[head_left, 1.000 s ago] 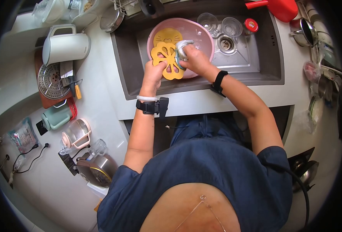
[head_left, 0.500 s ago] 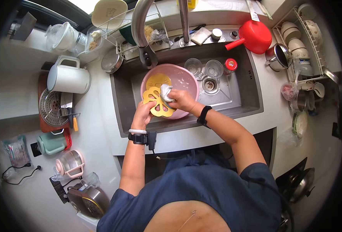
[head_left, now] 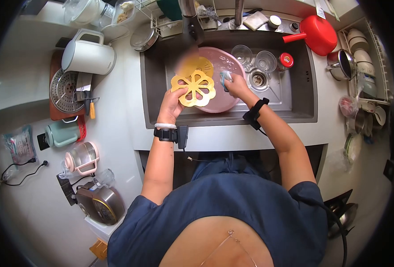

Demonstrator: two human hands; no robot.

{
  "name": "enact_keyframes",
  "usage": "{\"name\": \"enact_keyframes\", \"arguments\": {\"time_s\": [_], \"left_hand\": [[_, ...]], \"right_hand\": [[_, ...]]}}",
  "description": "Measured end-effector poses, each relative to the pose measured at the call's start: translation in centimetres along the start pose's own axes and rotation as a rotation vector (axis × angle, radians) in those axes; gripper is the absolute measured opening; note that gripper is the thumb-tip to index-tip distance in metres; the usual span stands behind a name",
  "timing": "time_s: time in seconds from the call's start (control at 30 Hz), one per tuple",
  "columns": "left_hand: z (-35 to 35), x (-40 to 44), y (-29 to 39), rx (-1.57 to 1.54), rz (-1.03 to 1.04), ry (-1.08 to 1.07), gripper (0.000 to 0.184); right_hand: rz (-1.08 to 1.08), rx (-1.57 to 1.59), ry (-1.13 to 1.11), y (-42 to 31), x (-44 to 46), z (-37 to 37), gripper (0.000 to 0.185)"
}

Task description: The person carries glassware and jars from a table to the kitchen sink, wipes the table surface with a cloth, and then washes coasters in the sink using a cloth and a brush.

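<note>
My left hand (head_left: 172, 106) grips a yellow flower-shaped trivet (head_left: 193, 86) with petal cut-outs, thumb on top, at the near left of the pink basin (head_left: 223, 102). Behind it, a second yellow piece (head_left: 206, 65) with whisker-like lines lies in the basin, partly covered. My right hand (head_left: 239, 86) is closed around a bunched white and bluish cloth (head_left: 225, 79) over the basin's right side, apart from the trivet. The basin stands in the dark sink (head_left: 290, 116).
The faucet (head_left: 191, 31) hangs over the sink's back left. Two clear cups (head_left: 265, 61) and a red-lidded jar (head_left: 286, 61) stand right of the basin, near the drain (head_left: 259, 79). A red pan (head_left: 319, 35) rests at the back right. A white kettle (head_left: 88, 53) stands left.
My right hand with the cloth has moved off the trivet to the right. The trivet is turned more toward the camera, and the whole view has shifted.
</note>
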State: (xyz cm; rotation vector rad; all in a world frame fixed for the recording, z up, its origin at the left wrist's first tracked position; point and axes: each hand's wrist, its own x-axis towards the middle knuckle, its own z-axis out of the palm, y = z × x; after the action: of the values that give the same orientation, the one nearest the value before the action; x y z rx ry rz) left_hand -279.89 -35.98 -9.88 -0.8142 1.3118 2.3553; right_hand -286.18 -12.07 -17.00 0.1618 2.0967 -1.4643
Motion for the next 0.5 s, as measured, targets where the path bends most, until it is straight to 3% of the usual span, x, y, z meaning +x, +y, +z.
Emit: {"name": "enact_keyframes", "arguments": {"time_s": [0.07,0.1,0.2,0.23,0.27,0.33,0.43,0.5], "left_hand": [[-0.2,0.1,0.0,-0.028,-0.012,-0.003,0.034],[-0.2,0.3,-0.1,-0.053,-0.026,-0.010,0.035],[0.3,0.6,-0.5,-0.119,-0.060,-0.005,0.034],[0.7,0.7,-0.6,-0.124,-0.059,-0.015,0.034],[1.1,0.7,-0.7,-0.118,-0.076,-0.036,0.034],[1.5,0.9,-0.9,-0.114,-0.088,-0.061,0.034],[2.4,1.7,-1.3,-0.050,-0.088,-0.103,0.033],[4.1,2.0,-0.9,-0.052,-0.063,-0.125,0.033]], "right_hand": [[-0.115,-0.362,-0.025,3.2,1.3,0.2,0.035],[-0.136,-0.522,-0.088,1.2,-0.1,-0.4,0.041],[-0.168,-0.652,-0.065,2.1,1.1,-1.1,0.041],[-0.244,-0.557,0.091,1.9,1.5,-1.6,0.036],[-0.245,-0.565,0.097,1.5,2.2,-2.3,0.036],[-0.419,-0.444,0.443,-0.8,3.7,-4.4,0.027],[-0.502,-0.290,0.677,-4.4,6.0,-7.9,0.017],[-0.490,-0.345,0.699,-6.6,7.3,-10.4,0.022]]}}
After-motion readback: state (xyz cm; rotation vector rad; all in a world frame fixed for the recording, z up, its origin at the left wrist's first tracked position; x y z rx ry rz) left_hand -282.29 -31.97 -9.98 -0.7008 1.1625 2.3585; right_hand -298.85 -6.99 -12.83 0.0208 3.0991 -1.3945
